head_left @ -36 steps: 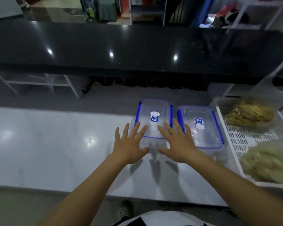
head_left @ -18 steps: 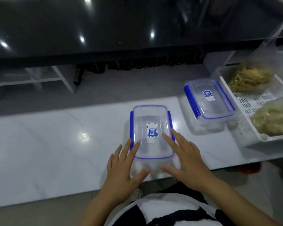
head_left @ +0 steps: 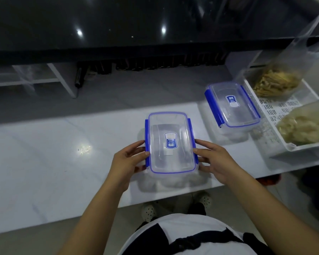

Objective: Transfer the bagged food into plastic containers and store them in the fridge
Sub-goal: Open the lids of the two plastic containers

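Clear box (head_left: 171, 142), mid-frame near the counter (head_left: 44, 159) edge; left hand (head_left: 126, 162) and right hand (head_left: 217, 161) fingers gripped its blue clips. Popping them unevenly could skid it off.

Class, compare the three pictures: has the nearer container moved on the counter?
Yes. The nearer container has slid toward the person, away from the second container beside the tray, which stayed.

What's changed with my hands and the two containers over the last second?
The near container has been pulled toward the counter's front edge, away from the far container. The left hand and right hand moved from its lid to its blue side clips. The bagged food stayed in the white tray.
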